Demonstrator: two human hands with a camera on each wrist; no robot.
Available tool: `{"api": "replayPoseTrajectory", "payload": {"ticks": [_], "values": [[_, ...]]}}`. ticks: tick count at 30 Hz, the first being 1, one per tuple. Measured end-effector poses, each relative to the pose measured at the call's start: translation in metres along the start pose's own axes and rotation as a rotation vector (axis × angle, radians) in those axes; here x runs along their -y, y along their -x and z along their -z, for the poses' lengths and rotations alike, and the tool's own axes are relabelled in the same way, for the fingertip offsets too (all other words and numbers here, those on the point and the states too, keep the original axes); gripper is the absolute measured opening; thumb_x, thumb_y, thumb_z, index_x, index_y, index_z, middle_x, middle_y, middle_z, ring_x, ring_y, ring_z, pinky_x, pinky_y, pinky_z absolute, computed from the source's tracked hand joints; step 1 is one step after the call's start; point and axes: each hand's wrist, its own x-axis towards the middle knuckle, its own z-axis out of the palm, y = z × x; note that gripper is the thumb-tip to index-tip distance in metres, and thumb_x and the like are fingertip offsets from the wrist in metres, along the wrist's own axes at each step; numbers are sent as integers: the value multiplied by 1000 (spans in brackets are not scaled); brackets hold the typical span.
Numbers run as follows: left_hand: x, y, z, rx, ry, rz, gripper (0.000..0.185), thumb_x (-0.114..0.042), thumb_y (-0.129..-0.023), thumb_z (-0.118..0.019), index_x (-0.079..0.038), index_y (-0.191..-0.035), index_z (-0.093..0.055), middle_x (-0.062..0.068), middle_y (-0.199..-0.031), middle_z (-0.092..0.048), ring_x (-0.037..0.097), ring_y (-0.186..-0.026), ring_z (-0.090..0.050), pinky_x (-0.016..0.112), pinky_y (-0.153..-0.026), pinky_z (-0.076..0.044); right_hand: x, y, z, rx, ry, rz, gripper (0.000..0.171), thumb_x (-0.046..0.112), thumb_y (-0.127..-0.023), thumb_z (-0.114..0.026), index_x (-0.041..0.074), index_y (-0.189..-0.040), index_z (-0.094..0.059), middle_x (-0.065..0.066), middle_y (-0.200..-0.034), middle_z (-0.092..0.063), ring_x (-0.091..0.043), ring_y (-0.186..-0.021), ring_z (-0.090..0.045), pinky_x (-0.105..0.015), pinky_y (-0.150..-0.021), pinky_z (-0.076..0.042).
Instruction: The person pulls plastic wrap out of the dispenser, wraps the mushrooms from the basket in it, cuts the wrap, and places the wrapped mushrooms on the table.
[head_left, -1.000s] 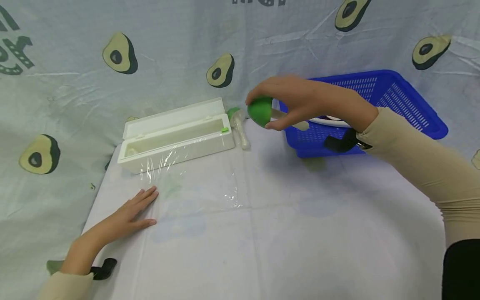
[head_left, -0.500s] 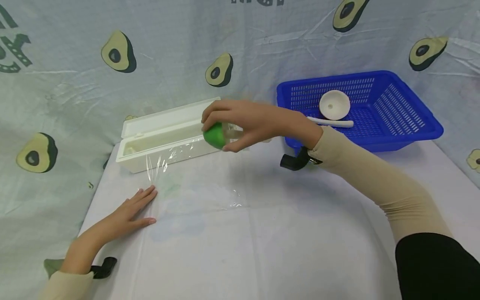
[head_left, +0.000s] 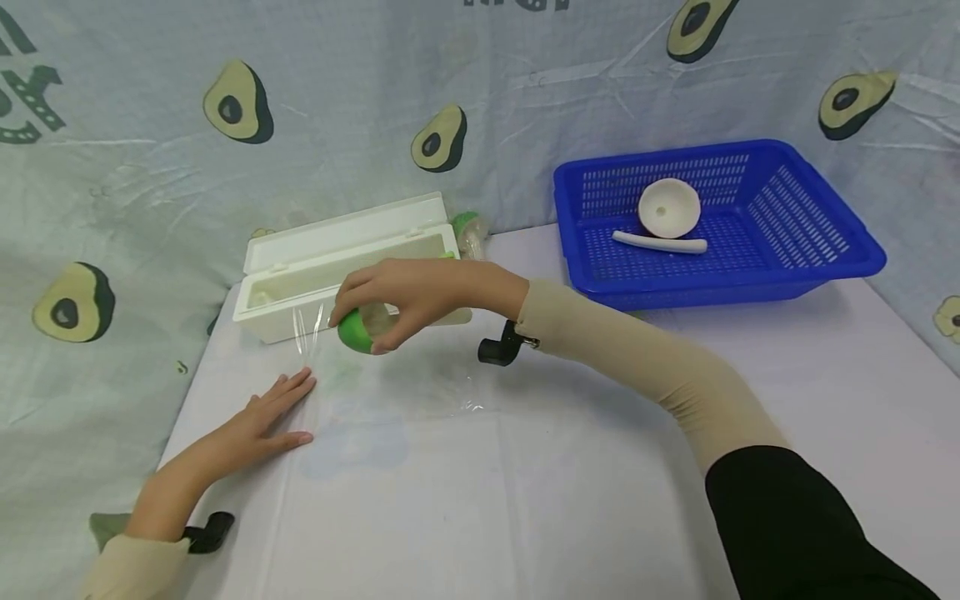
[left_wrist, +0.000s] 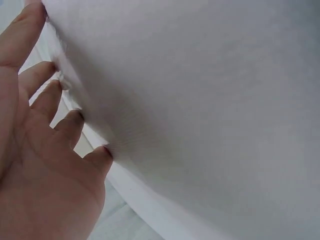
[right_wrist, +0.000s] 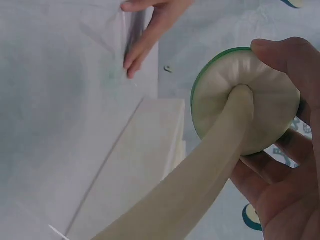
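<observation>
Now my right hand (head_left: 420, 292), fingers curled round the green mushroom toy (head_left: 356, 331), has carried it from the blue basket (head_left: 817, 250) over the cling film (head_left: 390, 392); my left hand (head_left: 262, 421) presses flat.

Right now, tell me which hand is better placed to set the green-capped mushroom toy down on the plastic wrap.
Right. The right hand already grips the mushroom toy just above the plastic wrap; the left hand lies flat, pressing the wrap's edge.

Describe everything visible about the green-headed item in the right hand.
The green-headed item has a rounded green cap, a pale cream ribbed underside and a long cream stem from its middle, like a toy mushroom, plastic-looking. The right hand pinches the cap from above, holding it just above the clear film, in front of the white dispenser box.
</observation>
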Motion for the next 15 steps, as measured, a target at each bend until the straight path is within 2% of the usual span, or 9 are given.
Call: {"api": "replayPoseTrajectory", "payload": {"ticks": [4,10,15], "values": [[1,2,0,12,28,8,84,-29,-93,-74,1,-158,-28,27,-166,-12,59,-148,1,82,-106,6,-9,-19,-14,51,-17,-34,53,29,-91,-72,15,-141,-59,3,-140,-57,-4,-125,-51,-18,-104,-38],[0,0,2,31,37,21,86,-31,-93,-74,1,-158,-27,28,-166,-10,58,-148,4,83,-105,7,-20,-35,-39,139,-31,-147,52,32,-91,-73,18,-140,-60,6,-139,-58,-5,-122,-51,-18,-101,-39],[-1,-2,3,34,44,20,86,-29,-93,-75,2,-158,-28,28,-166,-11,59,-148,3,83,-105,6,-26,-42,-60,194,-9,-154,52,32,-92,-75,13,-139,-61,1,-137,-60,-10,-122,-53,-18,-103,-38]]}}
